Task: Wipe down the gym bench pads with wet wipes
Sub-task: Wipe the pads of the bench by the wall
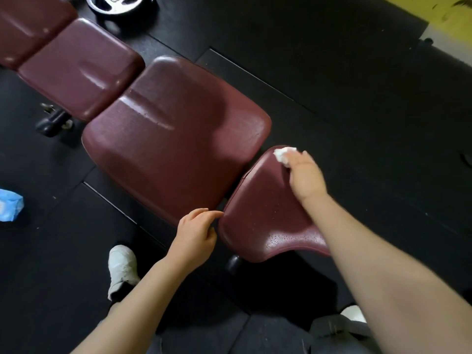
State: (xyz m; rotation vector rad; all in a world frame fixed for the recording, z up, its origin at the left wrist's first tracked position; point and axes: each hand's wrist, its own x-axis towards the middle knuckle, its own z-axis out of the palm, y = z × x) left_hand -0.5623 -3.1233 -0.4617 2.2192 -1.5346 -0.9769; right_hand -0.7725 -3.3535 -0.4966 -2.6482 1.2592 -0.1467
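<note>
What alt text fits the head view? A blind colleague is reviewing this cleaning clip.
A person's right hand presses a crumpled white wipe on the far corner of a maroon bench seat pad, while the left hand rests open at its near edge. A blue wipe pack lies on the black floor.

No readable text, labels, brand names, numbers or signs anywhere in view. Only pale, blurred marks on the crumpled light-blue plastic packet [9, 205] lying on the black rubber floor [332, 72] at the left edge, too indistinct to make out. Nothing legible on the round metal weight plate [120, 5] at the top edge either.
</note>
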